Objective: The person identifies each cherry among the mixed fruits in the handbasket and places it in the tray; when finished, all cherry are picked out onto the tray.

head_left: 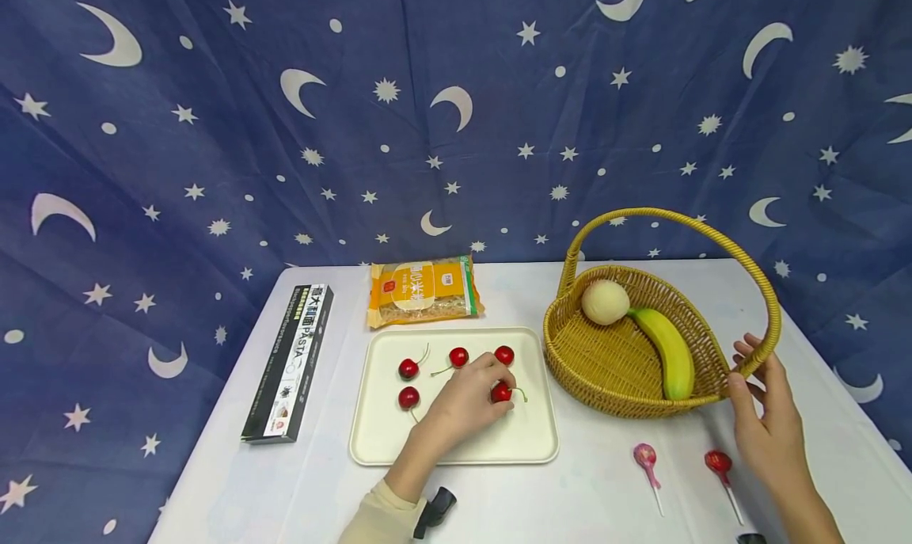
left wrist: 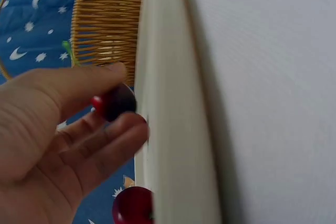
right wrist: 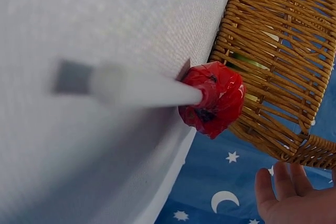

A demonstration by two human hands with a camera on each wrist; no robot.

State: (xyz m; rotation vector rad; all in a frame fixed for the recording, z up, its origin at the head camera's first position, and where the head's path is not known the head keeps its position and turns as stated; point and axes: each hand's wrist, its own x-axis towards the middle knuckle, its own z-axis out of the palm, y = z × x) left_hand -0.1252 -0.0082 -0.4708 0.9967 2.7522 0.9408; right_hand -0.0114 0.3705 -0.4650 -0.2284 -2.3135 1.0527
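Note:
In the head view my left hand (head_left: pixel 466 401) reaches over a cream tray (head_left: pixel 456 454). Its thumb and fingers pinch a red cherry (left wrist: pixel 118 102), whose stem sticks out to the right. Other cherries, including one (head_left: pixel 408 369) at the left, lie on the tray. To the right stands a yellow wicker basket (head_left: pixel 584 389) holding a banana (head_left: pixel 670 354) and a round whitish item (head_left: pixel 605 302). My right hand (head_left: pixel 773 417) loosely holds the base of the basket's handle (head_left: pixel 773 314), thumb in front and fingers behind.
A pink lollipop (head_left: pixel 644 455) and a red lollipop (head_left: pixel 718 463) lie in front of the basket. An orange food packet (head_left: pixel 425 291) is behind the tray. At the left lies a black pasta box (head_left: pixel 288 362). A blue curtain (head_left: pixel 456 116) hangs behind the table.

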